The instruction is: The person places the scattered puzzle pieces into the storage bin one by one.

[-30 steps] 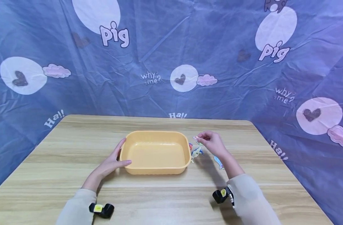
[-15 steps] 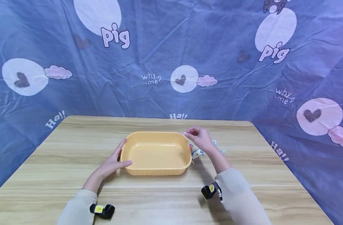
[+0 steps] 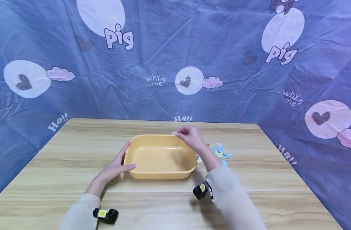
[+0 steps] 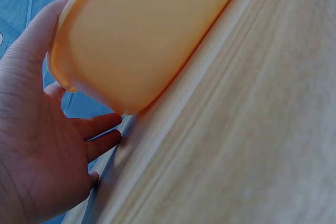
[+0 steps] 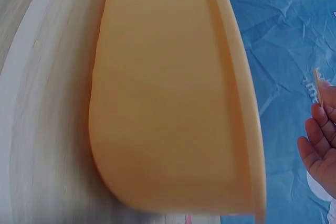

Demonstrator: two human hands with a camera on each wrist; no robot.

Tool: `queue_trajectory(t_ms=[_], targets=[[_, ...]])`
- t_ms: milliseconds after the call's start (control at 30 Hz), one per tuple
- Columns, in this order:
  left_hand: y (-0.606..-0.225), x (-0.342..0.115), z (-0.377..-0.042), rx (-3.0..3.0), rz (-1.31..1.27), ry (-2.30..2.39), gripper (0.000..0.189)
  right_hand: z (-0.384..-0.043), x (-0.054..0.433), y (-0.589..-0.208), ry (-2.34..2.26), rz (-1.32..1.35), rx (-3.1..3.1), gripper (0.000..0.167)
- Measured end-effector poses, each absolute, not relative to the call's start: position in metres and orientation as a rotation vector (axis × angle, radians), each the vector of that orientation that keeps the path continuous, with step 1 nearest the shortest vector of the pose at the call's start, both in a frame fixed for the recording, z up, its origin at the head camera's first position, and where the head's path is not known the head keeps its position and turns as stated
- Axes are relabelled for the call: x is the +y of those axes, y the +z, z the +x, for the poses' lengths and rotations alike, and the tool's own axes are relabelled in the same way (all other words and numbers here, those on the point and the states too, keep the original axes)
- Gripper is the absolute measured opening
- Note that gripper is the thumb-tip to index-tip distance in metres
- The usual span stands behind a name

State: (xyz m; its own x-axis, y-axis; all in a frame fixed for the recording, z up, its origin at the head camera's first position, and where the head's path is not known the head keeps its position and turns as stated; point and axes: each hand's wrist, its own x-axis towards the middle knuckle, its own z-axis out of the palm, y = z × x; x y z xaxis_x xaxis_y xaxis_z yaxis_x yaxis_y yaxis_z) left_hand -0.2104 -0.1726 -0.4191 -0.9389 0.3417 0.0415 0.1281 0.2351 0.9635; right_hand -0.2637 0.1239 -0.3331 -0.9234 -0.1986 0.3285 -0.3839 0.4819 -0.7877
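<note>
Blue printed cloth [image 3: 164, 48] backs the wood-grain counter [image 3: 152, 207]; left grip [image 3: 114, 165] clasps the yellow oblong plastic tray [image 3: 161, 175], best braced; right grip [image 3: 191, 137] pinches a small thin pale piece [image 3: 173, 133], best lightly.

The tray [image 3: 158, 175] stands on the tabletop [image 3: 152, 207], left hand [image 3: 115, 166] at its left end, right hand [image 3: 190, 137] above its far rim. Cutouts [image 3: 220, 154] lie right. The curtain [image 3: 152, 48] hangs behind.

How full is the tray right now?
It looks empty: in the head view, the visible bottom of the tray is bare. The small piece is pinched in the right hand.
</note>
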Motion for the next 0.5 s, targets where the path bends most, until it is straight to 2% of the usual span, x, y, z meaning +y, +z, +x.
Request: queue_trajectory(t_ms=[500], targets=[[-0.418, -0.174, -0.21, 2.296, 0.472, 1.813, 0.09, -0.274, 0.079, -0.334, 1.46, 0.541, -2.53, 0.007]])
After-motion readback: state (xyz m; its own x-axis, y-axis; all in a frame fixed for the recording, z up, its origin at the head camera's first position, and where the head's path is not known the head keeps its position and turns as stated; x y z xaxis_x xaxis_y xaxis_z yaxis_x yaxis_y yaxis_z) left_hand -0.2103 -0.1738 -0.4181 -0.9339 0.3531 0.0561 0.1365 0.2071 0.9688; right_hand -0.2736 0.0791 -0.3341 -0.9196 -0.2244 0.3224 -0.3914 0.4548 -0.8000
